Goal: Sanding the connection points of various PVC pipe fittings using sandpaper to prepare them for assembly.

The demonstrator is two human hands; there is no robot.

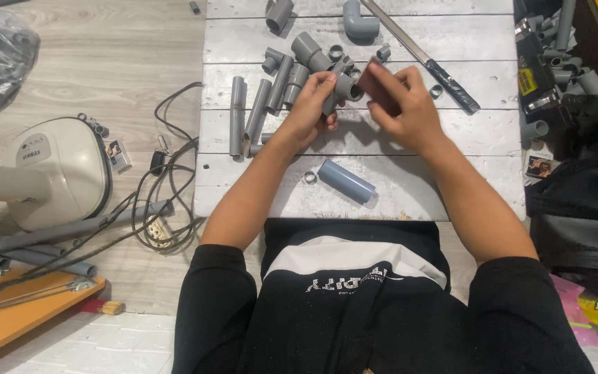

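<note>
One grey pipe fitting (344, 88) is gripped in the left hand (311, 105), fingers wrapped round its body, held just above the white plank table (451, 187). One dark reddish-brown pad (375, 86), folded or flat, is pinched by the right hand (406, 111) and pressed against the open end of the fitting. Four straight grey pipe lengths (257, 107) are counted lying side by side left of the left hand, with roughly three shorter couplings (306, 48) beyond them; the exact count is hard to make out where pieces overlap behind the fingers. One short bluish-grey pipe piece (346, 181) lies alone near the table's front edge, one small ring (310, 177) just beside it. One elbow fitting (360, 22) and one long saw blade with taped handle (427, 61) are noted at the far side. One cream-coloured fan base (57, 173) and a tangle of black cables (167, 201) sit on the floor to the left. A heap of further fittings (562, 62) at the right is partly cut off, uncountable.
</note>
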